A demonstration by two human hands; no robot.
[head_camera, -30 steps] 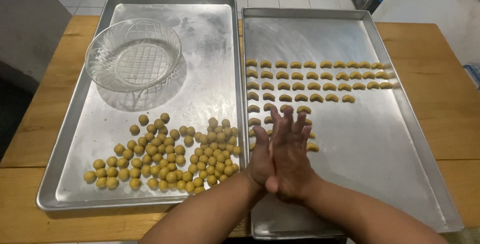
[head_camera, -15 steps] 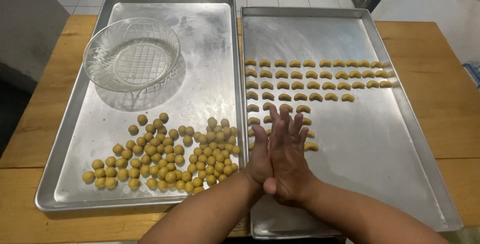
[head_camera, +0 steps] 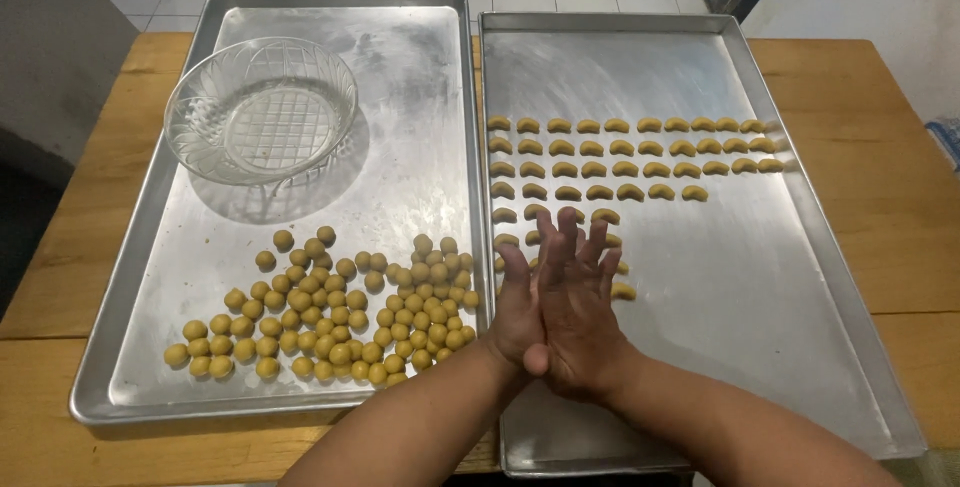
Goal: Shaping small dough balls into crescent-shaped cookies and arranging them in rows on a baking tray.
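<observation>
My left hand (head_camera: 513, 309) and my right hand (head_camera: 585, 319) are pressed palm to palm, fingers stretched and spread, above the near left part of the right metal tray (head_camera: 760, 287). Whatever lies between the palms is hidden. Rows of small yellow crescent-shaped dough pieces (head_camera: 625, 157) lie on that tray, partly behind my fingers. On the left metal tray (head_camera: 125, 267) a heap of several small yellow dough balls (head_camera: 330, 317) sits just left of my left wrist.
An empty patterned glass bowl (head_camera: 260, 107) stands at the far left of the left tray. Both trays rest side by side on a wooden table (head_camera: 880, 177). Tiled floor shows beyond the table's far edge.
My palms have slid slightly against each other while staying pressed together; the fingers now reach a little farther forward. Trays, bowl and dough have not moved.
</observation>
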